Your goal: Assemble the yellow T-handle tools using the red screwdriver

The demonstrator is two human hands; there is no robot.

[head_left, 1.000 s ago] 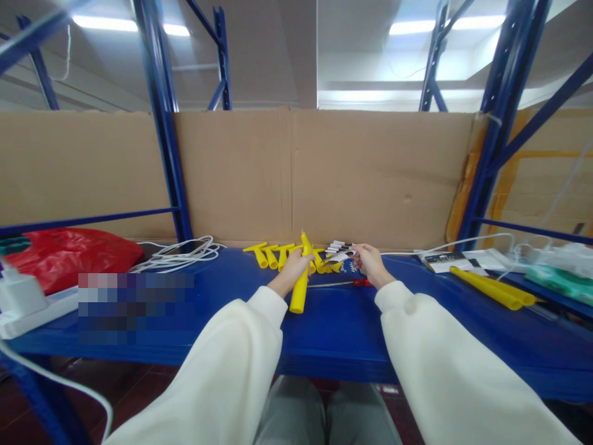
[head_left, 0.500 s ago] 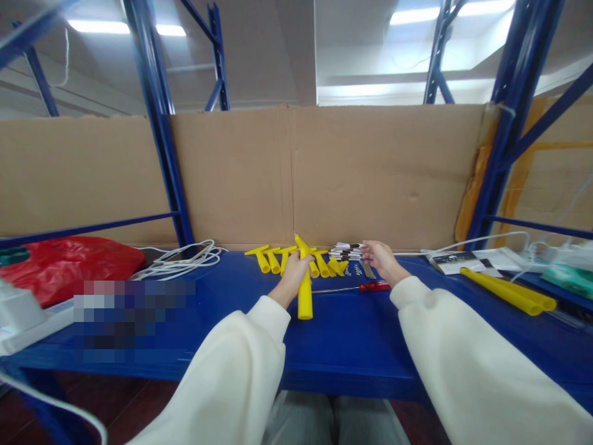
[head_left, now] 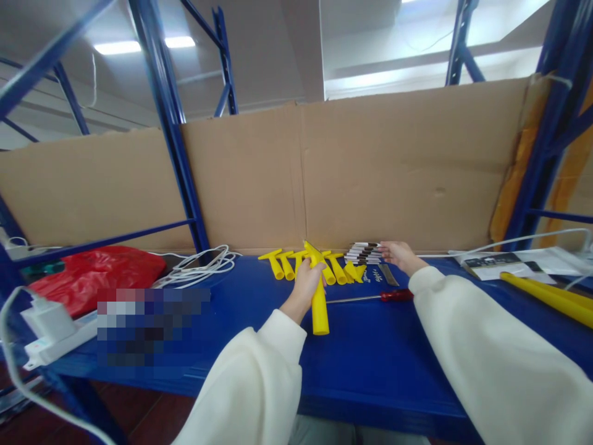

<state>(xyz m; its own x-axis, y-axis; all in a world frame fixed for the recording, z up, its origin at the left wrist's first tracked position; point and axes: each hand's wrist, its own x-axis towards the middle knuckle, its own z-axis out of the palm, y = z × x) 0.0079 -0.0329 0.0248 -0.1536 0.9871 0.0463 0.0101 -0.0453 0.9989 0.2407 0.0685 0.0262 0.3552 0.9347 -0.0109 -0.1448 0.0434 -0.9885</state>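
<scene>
My left hand (head_left: 304,283) is wrapped round a yellow T-shaped handle (head_left: 320,312), its hollow round end tilted down towards me. Behind it, several similar yellow T-shaped handles (head_left: 277,267) lie in a row by the cardboard. Fingertips pressed together, my right hand (head_left: 399,254) is at the right end of a stack of white-and-dark strips (head_left: 364,253); whether a strip is between the fingers I cannot tell. A flat grey piece (head_left: 388,275) and small loose pieces (head_left: 367,274) lie just in front of the stack. Closer to me is a screwdriver with a red handle (head_left: 396,296), shaft pointing left.
Cardboard (head_left: 393,167) walls off the back of the blue table (head_left: 370,358), between blue uprights. On the left are a red plastic bag (head_left: 106,272), coiled white cable (head_left: 208,264) and a power strip (head_left: 60,343). Long yellow tubes (head_left: 551,296) and printed papers (head_left: 509,266) lie at right.
The view has tilted and shifted left, so things appear farther right. My left hand still grips the yellow handle, and my right hand stays at the strip stack.
</scene>
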